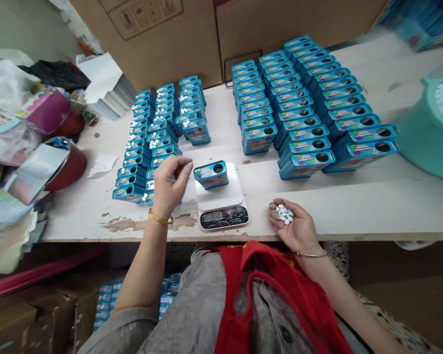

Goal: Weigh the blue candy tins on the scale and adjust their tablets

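My left hand (171, 186) hangs just above the near end of the left tin rows, its fingertips pinched together beside a blue tin (210, 175) that lies on a white digital kitchen scale (220, 196). Nothing shows between those fingers. The scale's display (211, 216) seems to read 15.50. My right hand (294, 221) rests palm up on the table edge, cupping several small white candies (284, 214). Many blue tins (299, 113) stand in tight rows on the table, and the left rows (140, 152) have white candies on top.
The pale, stained wooden table (354, 196) carries all the tins. A teal plastic basin (430, 128) sits at the right. Plastic bags and red pots (64, 167) crowd the left side. Cardboard boxes (162, 39) stand behind the table, and more boxes (33, 319) lie below it.
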`<state>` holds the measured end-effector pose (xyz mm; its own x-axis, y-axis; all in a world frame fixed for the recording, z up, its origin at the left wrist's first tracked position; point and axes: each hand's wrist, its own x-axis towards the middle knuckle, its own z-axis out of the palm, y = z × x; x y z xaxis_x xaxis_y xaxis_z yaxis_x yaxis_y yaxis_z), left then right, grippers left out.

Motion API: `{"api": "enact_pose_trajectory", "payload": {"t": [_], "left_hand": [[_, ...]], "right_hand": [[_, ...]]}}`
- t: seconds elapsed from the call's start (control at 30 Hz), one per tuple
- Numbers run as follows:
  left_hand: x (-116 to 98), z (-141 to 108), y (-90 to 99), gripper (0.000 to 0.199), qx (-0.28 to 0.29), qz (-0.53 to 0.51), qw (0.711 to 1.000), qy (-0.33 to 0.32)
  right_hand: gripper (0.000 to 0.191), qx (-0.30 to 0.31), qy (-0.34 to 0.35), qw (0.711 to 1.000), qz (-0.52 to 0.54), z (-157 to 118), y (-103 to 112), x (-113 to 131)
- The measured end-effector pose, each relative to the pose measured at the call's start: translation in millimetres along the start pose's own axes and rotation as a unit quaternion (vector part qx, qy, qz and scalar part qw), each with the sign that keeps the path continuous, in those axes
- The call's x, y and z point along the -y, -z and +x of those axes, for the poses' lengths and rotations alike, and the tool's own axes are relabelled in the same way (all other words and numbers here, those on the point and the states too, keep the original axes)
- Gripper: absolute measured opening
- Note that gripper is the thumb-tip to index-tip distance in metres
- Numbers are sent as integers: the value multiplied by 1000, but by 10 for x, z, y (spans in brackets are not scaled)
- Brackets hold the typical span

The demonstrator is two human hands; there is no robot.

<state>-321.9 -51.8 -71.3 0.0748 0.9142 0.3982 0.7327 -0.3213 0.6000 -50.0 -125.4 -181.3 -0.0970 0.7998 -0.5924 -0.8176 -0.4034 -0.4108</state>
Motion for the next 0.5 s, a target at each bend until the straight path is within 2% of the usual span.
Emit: {"api": "enact_pose_trajectory", "payload": {"t": [0.17, 0.33, 0.4, 0.5], "left_hand": [[-26, 30, -25, 15, 39, 23, 998, -31], [-48, 69, -125, 49, 170, 84, 978, -89], [-93, 119, -200, 44, 203, 132, 964, -109], [-226, 259, -388, 32, 182, 167, 958, -147]], "right_hand": [[13, -3, 9, 1000, 0, 6, 6, -15], [13, -1, 3, 1000, -2, 22, 4, -42], [14, 3, 10, 1000, -4, 23, -9, -55], [15, 12, 21, 1000, -7, 31, -49, -75]]}}
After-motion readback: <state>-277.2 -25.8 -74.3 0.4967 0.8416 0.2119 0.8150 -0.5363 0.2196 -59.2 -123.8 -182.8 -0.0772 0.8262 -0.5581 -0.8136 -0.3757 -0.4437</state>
